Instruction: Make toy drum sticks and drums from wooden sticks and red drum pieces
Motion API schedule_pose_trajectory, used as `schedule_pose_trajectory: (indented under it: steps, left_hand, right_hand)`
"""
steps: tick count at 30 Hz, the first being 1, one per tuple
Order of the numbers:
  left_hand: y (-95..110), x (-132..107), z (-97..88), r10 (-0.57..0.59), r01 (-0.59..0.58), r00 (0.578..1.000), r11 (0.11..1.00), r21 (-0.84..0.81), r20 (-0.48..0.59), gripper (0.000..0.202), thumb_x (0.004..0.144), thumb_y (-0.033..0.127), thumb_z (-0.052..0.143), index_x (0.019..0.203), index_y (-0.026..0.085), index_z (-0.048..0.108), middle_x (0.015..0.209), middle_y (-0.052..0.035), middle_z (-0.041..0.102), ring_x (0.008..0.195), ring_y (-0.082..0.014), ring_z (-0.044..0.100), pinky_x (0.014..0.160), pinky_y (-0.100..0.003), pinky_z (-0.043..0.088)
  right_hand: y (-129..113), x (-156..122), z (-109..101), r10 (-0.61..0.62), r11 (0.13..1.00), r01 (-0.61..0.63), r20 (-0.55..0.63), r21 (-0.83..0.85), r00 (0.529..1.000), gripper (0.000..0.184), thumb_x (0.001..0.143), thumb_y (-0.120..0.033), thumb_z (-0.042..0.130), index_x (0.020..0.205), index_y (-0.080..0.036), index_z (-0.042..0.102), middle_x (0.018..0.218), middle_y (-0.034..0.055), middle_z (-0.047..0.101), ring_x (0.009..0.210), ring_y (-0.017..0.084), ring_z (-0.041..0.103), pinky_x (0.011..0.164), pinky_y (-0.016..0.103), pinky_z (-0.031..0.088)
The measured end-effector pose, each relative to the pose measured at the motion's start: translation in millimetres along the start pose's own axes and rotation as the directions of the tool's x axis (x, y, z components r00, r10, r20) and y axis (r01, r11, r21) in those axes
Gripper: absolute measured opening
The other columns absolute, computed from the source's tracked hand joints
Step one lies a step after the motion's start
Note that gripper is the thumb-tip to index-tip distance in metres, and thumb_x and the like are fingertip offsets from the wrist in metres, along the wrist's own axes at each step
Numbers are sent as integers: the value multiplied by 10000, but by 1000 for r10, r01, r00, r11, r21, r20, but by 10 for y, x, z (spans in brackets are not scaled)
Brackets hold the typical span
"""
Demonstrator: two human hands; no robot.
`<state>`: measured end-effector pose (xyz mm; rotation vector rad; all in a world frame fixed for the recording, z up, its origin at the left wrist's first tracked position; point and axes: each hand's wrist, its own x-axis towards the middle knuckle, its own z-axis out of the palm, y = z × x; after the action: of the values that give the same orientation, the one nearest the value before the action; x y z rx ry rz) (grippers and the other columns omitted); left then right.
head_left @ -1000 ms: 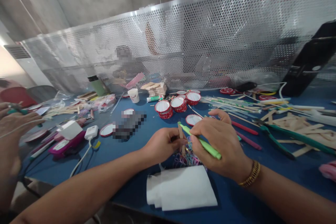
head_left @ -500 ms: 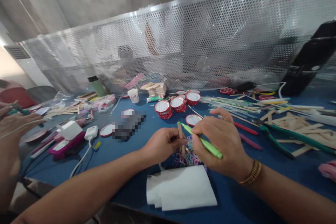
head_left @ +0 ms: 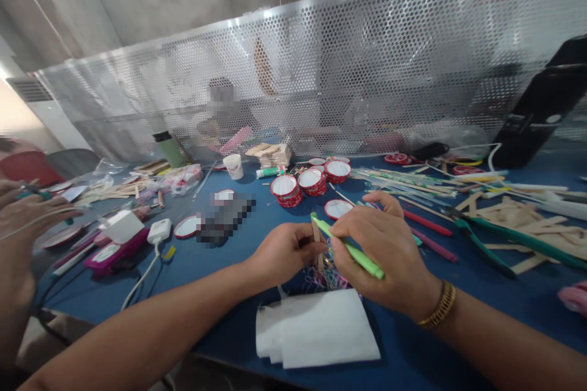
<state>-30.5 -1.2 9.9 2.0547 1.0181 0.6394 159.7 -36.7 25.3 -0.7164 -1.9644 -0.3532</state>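
Observation:
Between the thumb and fingers of my left hand (head_left: 293, 249) a thin wooden craft stick (head_left: 320, 259) is held upright, its top end greenish. My right hand (head_left: 373, 241) grips a bright green marker pen (head_left: 362, 258), slanted so its tip meets the upper part of the stick. Beneath both hands lies a tangle of coloured strands (head_left: 323, 278), partly hidden by my fingers. A folded white cloth (head_left: 321, 330) rests at the table's front edge, just below the hands.
Red-rimmed round pieces (head_left: 287, 189) are stacked ahead. Green-handled pliers (head_left: 486, 244) lie on loose craft sticks (head_left: 527, 220) at right. A white paper cup (head_left: 233, 167) stands farther back. Another person's hands (head_left: 27, 226) hold a tool at left. A perforated metal panel (head_left: 293, 85) bounds the table.
The marker pen has shifted slightly left with my right hand, its tip moving from beside the stick onto it. My left hand keeps its hold on the stick.

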Motion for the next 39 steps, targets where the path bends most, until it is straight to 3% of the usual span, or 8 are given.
schedule_pose_trajectory:
  steps: [9,21,27,39]
  left_hand:
    - [-7,-3,1,-15,15,1000,1000,-1,6,225,882,334,551,763,150,601,677,22,543,638,-116,460,606,-229,370]
    - [-29,0,8,4,-4,1000,1000,-20,-5,228,880,325,549,735,152,583,656,31,525,625,-110,437,593,-222,356]
    - [42,-8,-10,6,-6,1000,1000,-6,-1,195,875,284,558,773,138,637,696,7,590,654,-123,485,613,-225,371]
    - [-31,-13,-17,24,-24,1000,999,-46,1,194,871,294,577,830,137,683,723,3,623,639,-118,466,616,-218,381]
  right_hand:
    - [10,19,-17,1,1000,-1,-43,-16,999,72,811,-125,573,768,-181,572,668,5,618,646,168,601,920,488,381]
    - [-5,-7,16,5,1000,-5,-2,3,1000,85,832,-126,559,769,-182,573,658,0,606,648,162,594,928,487,370]
    - [34,0,-4,19,1000,-19,-28,-17,999,81,811,-118,565,769,-187,554,673,-7,606,643,154,569,931,492,363]
    - [55,19,7,41,999,-41,-36,-1,999,72,824,-132,556,854,-198,559,728,-1,620,715,169,582,940,475,341]
